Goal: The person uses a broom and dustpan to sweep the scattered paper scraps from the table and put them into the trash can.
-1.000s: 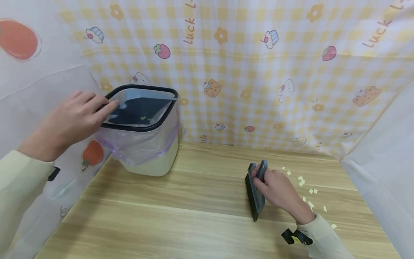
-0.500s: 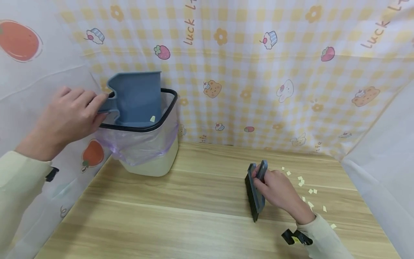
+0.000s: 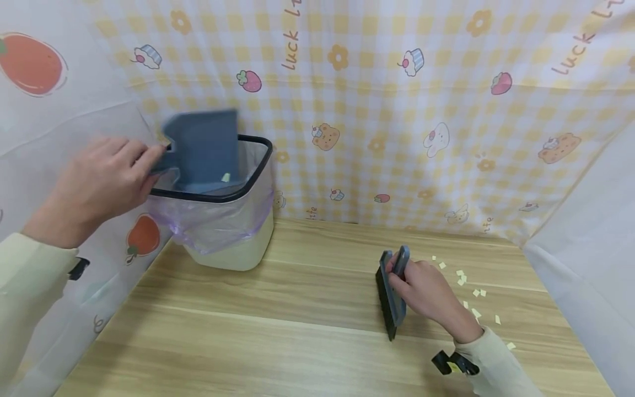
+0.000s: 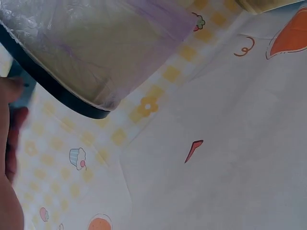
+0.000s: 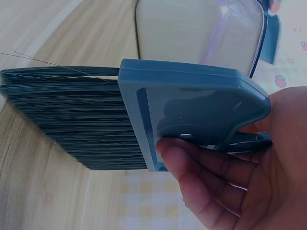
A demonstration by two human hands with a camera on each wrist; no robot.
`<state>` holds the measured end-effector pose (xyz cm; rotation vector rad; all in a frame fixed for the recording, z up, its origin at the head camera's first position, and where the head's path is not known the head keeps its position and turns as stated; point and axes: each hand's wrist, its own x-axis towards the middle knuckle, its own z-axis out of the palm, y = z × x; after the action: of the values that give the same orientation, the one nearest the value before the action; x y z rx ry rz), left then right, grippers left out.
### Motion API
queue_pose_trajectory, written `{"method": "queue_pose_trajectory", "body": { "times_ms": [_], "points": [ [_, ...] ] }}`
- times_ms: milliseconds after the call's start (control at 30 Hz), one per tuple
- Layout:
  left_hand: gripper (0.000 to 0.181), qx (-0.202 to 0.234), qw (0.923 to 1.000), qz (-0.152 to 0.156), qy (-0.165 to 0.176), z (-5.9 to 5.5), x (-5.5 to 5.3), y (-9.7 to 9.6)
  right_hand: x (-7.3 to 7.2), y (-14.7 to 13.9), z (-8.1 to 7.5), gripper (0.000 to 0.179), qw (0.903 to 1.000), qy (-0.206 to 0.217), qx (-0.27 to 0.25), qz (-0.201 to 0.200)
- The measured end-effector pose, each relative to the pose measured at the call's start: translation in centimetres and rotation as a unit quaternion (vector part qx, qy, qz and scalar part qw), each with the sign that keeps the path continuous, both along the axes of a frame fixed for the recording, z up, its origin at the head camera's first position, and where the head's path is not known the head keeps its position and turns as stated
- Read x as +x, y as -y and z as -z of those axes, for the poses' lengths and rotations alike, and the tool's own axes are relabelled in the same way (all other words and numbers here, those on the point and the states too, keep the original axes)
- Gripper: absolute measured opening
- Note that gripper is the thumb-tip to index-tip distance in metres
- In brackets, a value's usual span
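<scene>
My left hand (image 3: 101,184) grips the handle of a blue-grey dustpan (image 3: 205,146), slightly blurred in the head view. The pan stands steeply tipped over the opening of a trash bin (image 3: 243,248), its lower side down behind the near rim. One pale yellow scrap (image 3: 226,177) shows against the pan. Over at the right, my right hand (image 3: 426,289) holds a matching hand brush (image 3: 400,311) on the wooden table. Its dark bristles (image 5: 76,120) point away from the palm in the right wrist view, with fingertips on the blue body (image 5: 206,105).
Several small pale yellow scraps (image 3: 476,312) lie scattered on the table (image 3: 297,309) beyond and beside the right hand. A clear bag with a purple edge (image 3: 213,231) lines the bin, under a black rim (image 3: 258,176). A checked curtain (image 3: 367,110) closes off the back.
My left hand has turned the dustpan from lying low in the bin to steeply tipped, then shifted it slightly left. The right hand and brush have stayed put.
</scene>
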<state>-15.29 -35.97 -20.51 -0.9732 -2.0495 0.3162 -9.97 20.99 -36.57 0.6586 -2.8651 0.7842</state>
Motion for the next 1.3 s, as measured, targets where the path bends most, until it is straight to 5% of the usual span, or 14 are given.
{"method": "queue_pose_trajectory", "body": {
  "times_ms": [133,267,767,933,1100,1300],
  "points": [
    [0.029,-0.027,0.9979,0.056,-0.020,-0.10,-0.14,-0.25,0.02,-0.03,0.03,0.008,1.0000,0.001,0.000,0.000],
    [0.032,-0.022,0.9977,0.060,-0.023,-0.14,-0.23,-0.45,0.07,-0.08,0.11,0.008,1.0000,0.002,-0.003,-0.002],
    [0.049,0.028,0.9980,-0.054,-0.016,0.13,0.22,0.10,0.14,-0.07,0.05,0.008,1.0000,-0.003,-0.005,-0.005],
    [0.041,0.031,0.9977,-0.058,-0.018,0.08,0.23,0.10,0.11,-0.07,0.03,0.008,1.0000,-0.003,-0.006,-0.005],
    [0.068,0.027,0.9969,-0.072,-0.015,0.04,0.24,0.06,0.08,-0.05,-0.02,0.009,1.0000,-0.004,-0.006,-0.005],
    [0.071,0.033,0.9961,-0.081,-0.009,0.03,0.43,0.14,0.02,-0.02,-0.10,0.009,1.0000,-0.003,-0.005,-0.005]
  ]
}}
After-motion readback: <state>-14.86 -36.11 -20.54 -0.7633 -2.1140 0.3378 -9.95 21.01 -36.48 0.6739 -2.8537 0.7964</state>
